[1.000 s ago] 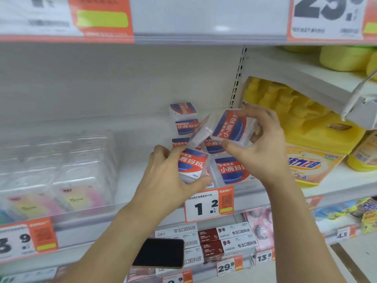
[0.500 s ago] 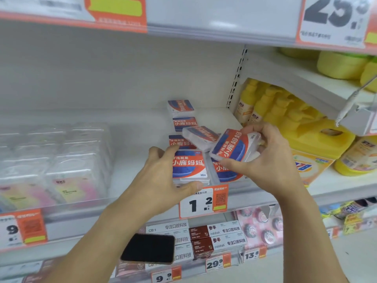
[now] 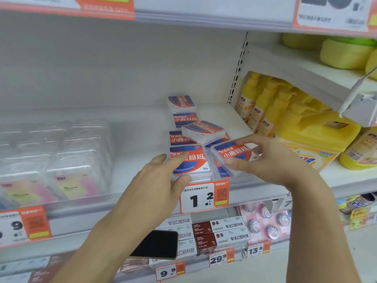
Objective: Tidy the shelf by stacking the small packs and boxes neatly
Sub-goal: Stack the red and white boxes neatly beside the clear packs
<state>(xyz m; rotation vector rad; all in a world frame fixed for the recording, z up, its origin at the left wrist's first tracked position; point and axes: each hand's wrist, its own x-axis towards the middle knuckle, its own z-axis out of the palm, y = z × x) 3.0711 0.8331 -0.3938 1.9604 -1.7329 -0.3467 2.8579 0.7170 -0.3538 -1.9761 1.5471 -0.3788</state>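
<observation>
Your right hand point(image 3: 271, 160) has lowered its pinched floss box point(image 3: 234, 155) onto the front-right stack; your left hand point(image 3: 161, 180) steadies the front-left box point(image 3: 190, 162), fingers spread; one tilted box point(image 3: 204, 131) remains

My one view, from the head-worn camera: it faces a white shop shelf point(image 3: 130, 139) square-on and tips slightly down, close enough that both forearms enter from the bottom edge. The wide lens bows the upper shelf rail point(image 3: 204, 17) above and takes in lower price strips point(image 3: 204, 198).
</observation>
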